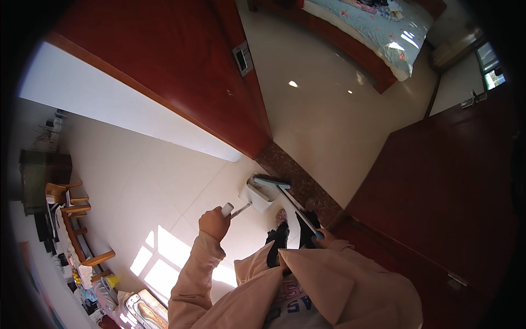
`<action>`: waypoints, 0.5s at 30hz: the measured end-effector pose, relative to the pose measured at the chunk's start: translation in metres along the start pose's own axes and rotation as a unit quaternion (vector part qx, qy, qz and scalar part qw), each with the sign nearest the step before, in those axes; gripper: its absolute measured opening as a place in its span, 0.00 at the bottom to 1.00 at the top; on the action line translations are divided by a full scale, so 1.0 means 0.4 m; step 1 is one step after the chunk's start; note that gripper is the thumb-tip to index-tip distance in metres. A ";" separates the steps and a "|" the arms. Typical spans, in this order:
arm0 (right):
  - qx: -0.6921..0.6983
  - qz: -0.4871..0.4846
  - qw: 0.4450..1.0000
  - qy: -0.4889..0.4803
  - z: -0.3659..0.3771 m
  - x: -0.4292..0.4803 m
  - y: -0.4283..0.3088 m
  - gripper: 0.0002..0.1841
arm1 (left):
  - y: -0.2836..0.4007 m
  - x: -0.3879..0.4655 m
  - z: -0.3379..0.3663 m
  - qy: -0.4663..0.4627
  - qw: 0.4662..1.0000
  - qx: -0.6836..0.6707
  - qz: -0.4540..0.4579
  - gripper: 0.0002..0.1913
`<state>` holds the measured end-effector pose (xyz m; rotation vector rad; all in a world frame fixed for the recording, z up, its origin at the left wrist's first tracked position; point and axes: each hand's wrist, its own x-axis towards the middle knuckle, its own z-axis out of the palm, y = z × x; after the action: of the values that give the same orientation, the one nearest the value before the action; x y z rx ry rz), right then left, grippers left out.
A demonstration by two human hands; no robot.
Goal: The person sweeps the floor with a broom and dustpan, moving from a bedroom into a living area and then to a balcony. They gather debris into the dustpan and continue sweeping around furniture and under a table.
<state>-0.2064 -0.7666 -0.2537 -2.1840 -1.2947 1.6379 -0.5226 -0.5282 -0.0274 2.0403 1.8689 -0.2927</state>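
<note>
My left hand [215,223] is closed around the grey-white handle of a long-handled dustpan; its white pan [259,201] with a comb-like toothed edge lies on the tiled floor, and the grip's end sticks out above my fist. My right hand [324,238] holds the end of a broom's pole [298,209]. At the far end of the pole, the light blue broom head [272,182] with dark bristles lies across the pan's opening, by the brown stone threshold [302,181]. What the pan holds is too small to tell.
A red wooden door frame panel [197,82] stands ahead, and an open dark red door [444,185] is at the right. Beyond the threshold is a bed with a floral blue sheet [378,33]. Wooden chairs [74,205] and a cluttered table stand far left. My feet are near the threshold.
</note>
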 end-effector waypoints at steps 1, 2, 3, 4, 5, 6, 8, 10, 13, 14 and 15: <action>0.057 -0.004 0.998 -0.008 -0.013 -0.028 0.013 0.26 | -0.002 -0.002 0.002 -0.008 1.000 0.004 -0.003 0.12; 0.104 0.008 0.994 -0.013 -0.034 -0.052 0.023 0.27 | -0.007 -0.008 0.005 -0.016 1.000 0.010 -0.014 0.12; 0.153 0.033 0.987 -0.020 -0.054 -0.072 0.029 0.28 | -0.021 -0.017 0.005 -0.016 1.000 0.013 -0.014 0.12; 0.117 0.039 0.992 0.013 -0.072 -0.086 0.031 0.26 | -0.040 -0.029 0.005 -0.017 1.000 0.010 -0.018 0.12; 0.141 0.044 0.988 0.044 -0.095 -0.090 0.031 0.25 | -0.060 -0.042 0.008 -0.017 0.999 0.015 -0.023 0.11; 0.158 0.051 0.984 0.068 -0.119 -0.084 0.027 0.24 | -0.083 -0.059 0.011 -0.016 1.000 0.014 -0.018 0.11; 0.170 0.135 0.969 0.119 -0.170 -0.037 0.011 0.23 | -0.130 -0.090 0.011 -0.017 0.999 0.031 -0.031 0.11; 0.220 0.164 0.953 0.130 -0.229 0.043 0.001 0.23 | -0.172 -0.123 0.015 -0.004 0.998 0.052 -0.030 0.11; 0.288 0.194 0.923 0.166 -0.282 0.160 -0.006 0.21 | -0.242 -0.171 0.015 0.006 0.996 0.084 -0.042 0.10; 0.305 0.204 0.915 0.168 -0.285 0.180 -0.004 0.19 | -0.257 -0.181 0.022 0.010 0.996 0.080 -0.046 0.10; 0.305 0.214 0.915 0.157 -0.255 0.184 -0.003 0.20 | -0.270 -0.191 0.033 0.013 0.995 0.082 -0.055 0.11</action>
<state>-0.1188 -0.6774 -0.2651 -2.2553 -0.1731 1.4469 -0.6364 -0.5968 -0.0230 2.0585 2.0376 -0.4651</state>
